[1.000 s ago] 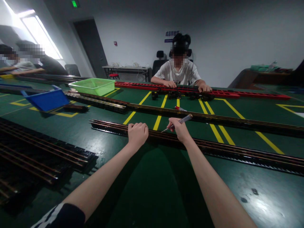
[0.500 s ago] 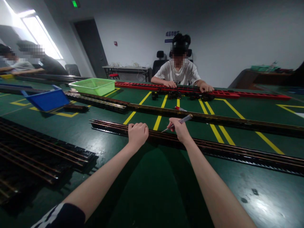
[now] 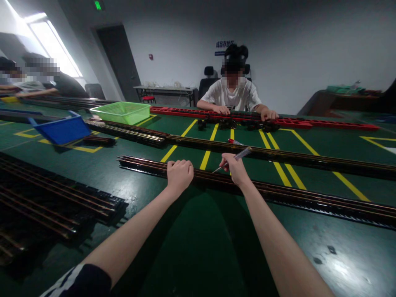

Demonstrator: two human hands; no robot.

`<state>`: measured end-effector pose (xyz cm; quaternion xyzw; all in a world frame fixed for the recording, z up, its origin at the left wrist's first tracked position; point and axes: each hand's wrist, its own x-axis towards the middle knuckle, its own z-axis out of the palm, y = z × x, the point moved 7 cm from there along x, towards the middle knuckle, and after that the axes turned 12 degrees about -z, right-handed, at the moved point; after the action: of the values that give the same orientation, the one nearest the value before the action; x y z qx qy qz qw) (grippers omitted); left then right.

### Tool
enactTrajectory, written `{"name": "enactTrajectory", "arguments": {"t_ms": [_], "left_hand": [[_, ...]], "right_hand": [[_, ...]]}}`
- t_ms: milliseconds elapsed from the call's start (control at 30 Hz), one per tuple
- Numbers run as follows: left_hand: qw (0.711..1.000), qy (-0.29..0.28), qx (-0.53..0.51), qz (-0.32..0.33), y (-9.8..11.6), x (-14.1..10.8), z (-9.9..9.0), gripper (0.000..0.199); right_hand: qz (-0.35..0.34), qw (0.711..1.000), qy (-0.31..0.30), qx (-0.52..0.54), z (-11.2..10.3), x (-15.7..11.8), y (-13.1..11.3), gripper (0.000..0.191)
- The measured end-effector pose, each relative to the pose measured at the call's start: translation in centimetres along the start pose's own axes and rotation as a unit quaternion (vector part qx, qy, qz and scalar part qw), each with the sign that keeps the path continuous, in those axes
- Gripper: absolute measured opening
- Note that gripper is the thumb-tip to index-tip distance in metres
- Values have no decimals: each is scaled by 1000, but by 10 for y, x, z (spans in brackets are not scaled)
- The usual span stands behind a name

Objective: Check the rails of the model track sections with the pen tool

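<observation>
A blue sign [image 3: 224, 44] with light characters is seen on the back wall, above the head of the person seated across the table; the characters are too small and blurred to be read with certainty. A green lit exit sign [image 3: 97, 5] is mounted at the ceiling above the dark door, and no wording can be made out on it. A small red plate [image 3: 150, 57] is fixed to the wall right of the door, its text illegible. No other text, brand or number is legible.
</observation>
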<state>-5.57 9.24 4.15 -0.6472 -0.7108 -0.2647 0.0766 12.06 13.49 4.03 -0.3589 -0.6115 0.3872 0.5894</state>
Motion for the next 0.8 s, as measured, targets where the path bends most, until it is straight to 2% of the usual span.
{"name": "enactTrajectory", "arguments": {"t_ms": [533,633,733,800], "left_hand": [[999,27,-15,22,4,-2,-3,31],[996,29,-13,80,14,-6,-4,33],[987,0,-11,160,26,-10,0,35],[984,-18,-8,178,28,-11,3,36]], "right_hand": [[-5,1000,-12,-9,2,-1,-3,36],[-7,1000,-13,-11,2,-1,-4,35],[-9,1000,-13,-14,2,-1,-5,35],[-10,1000,-14,-16,2,-1,-6,35]]}}
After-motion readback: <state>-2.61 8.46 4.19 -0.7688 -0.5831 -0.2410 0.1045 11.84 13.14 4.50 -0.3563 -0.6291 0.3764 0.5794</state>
